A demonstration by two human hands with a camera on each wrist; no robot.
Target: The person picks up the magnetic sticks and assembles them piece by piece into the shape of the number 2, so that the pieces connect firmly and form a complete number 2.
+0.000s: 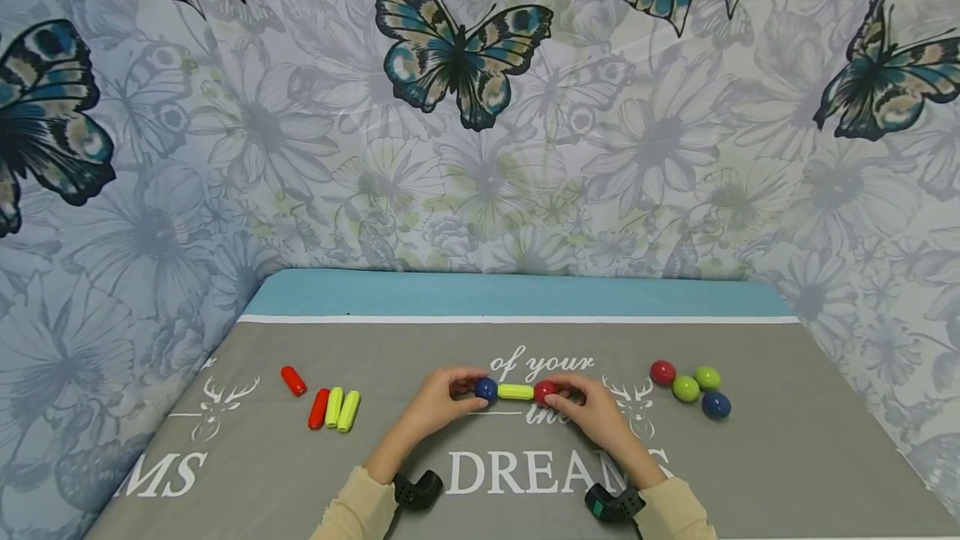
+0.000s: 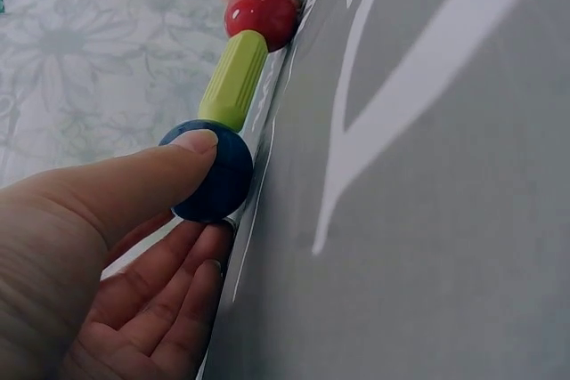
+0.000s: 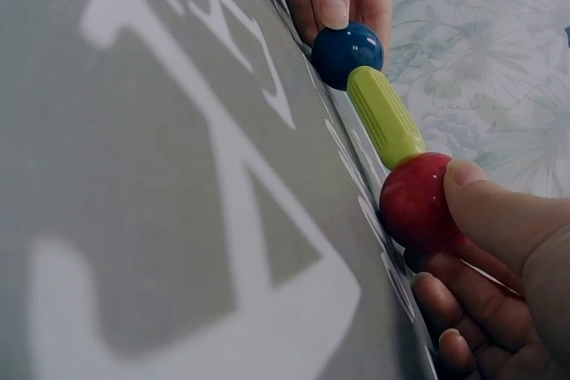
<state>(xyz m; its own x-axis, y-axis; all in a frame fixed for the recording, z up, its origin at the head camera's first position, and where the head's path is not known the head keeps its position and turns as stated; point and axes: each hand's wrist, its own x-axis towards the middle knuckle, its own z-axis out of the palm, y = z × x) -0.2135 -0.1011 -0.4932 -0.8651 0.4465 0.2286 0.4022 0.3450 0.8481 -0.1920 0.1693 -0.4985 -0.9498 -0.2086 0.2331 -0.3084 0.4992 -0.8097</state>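
Note:
A blue ball (image 1: pixel 486 390), a ribbed yellow-green rod (image 1: pixel 516 392) and a red ball (image 1: pixel 545 392) form one straight piece, the rod between the two balls. My left hand (image 1: pixel 442 398) pinches the blue ball between thumb and fingers. On the other end, my right hand (image 1: pixel 588 407) pinches the red ball the same way. Both wrist views show the rod (image 2: pixel 233 82) meeting each ball end to end, with the thumb on top of the red ball (image 3: pixel 419 202). The piece is held close over the grey cloth.
Left on the grey cloth (image 1: pixel 247 490) lie a red rod (image 1: pixel 293 382), another red rod (image 1: pixel 318 409) and two yellow-green rods (image 1: pixel 348 412). To the right sit a red ball (image 1: pixel 663 372), two green balls (image 1: pixel 686 388) and a blue ball (image 1: pixel 716 405). A butterfly-print cloth hangs behind.

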